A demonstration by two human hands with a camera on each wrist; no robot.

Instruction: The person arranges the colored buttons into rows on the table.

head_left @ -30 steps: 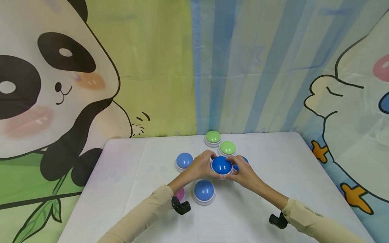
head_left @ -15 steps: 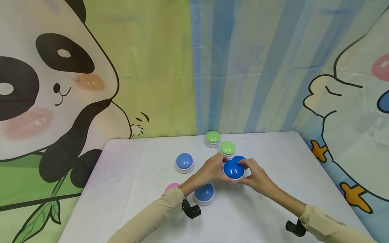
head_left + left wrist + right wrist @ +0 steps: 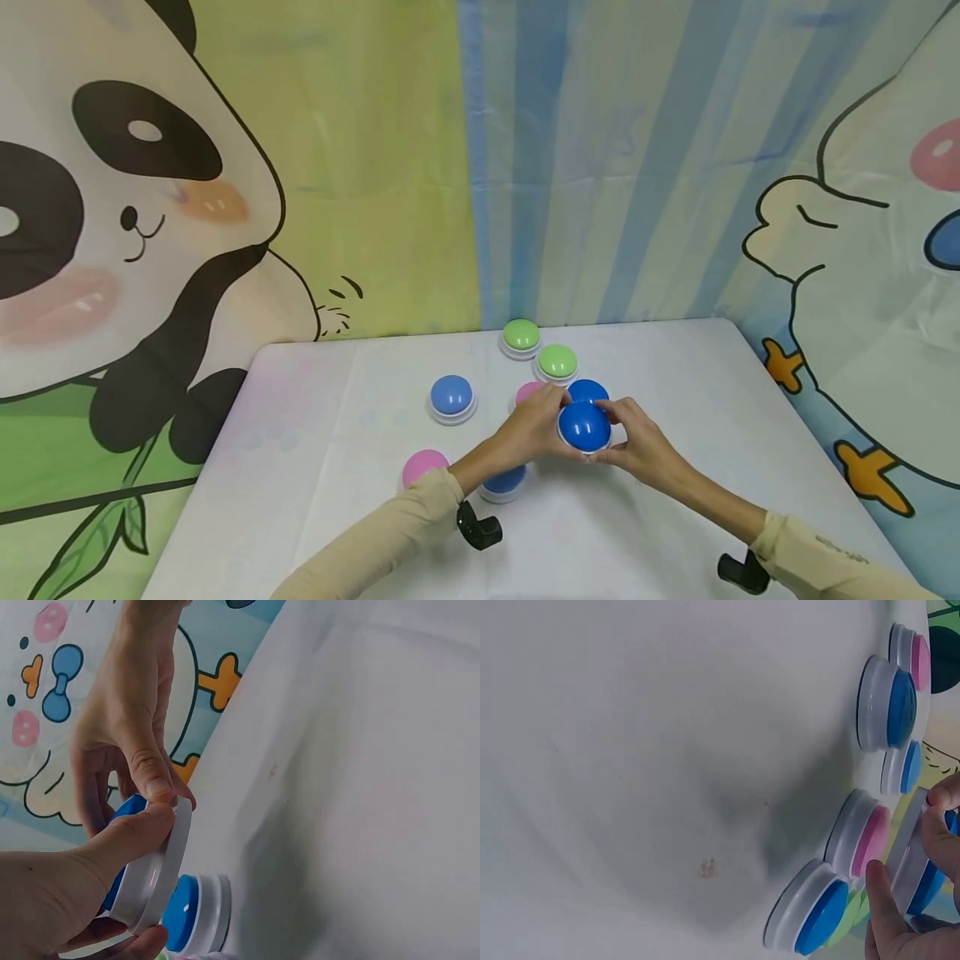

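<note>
Both hands hold one dark blue push button (image 3: 584, 427) with a white base, raised above the table. My left hand (image 3: 531, 429) grips its left side, and my right hand (image 3: 637, 442) pinches the right side. In the left wrist view the held button (image 3: 154, 881) is tilted, both thumbs at its white base. Just behind it in the head view sits another dark blue button (image 3: 588, 390), partly covered. A pink button (image 3: 528, 390) shows beyond my left fingers. Below my left wrist, a blue button (image 3: 504, 482) is half hidden.
Two green buttons (image 3: 557, 361) stand near the back edge of the white table (image 3: 360, 417). A lighter blue button (image 3: 452, 396) sits left of the hands. Another pink button (image 3: 424, 467) is partly behind the left sleeve. Printed curtains (image 3: 390, 167) hang behind the table.
Both hands have carried the blue button to the right and slightly nearer, in front of the other dark blue one. Pink buttons formerly covered by the left hand and arm now show more.
</note>
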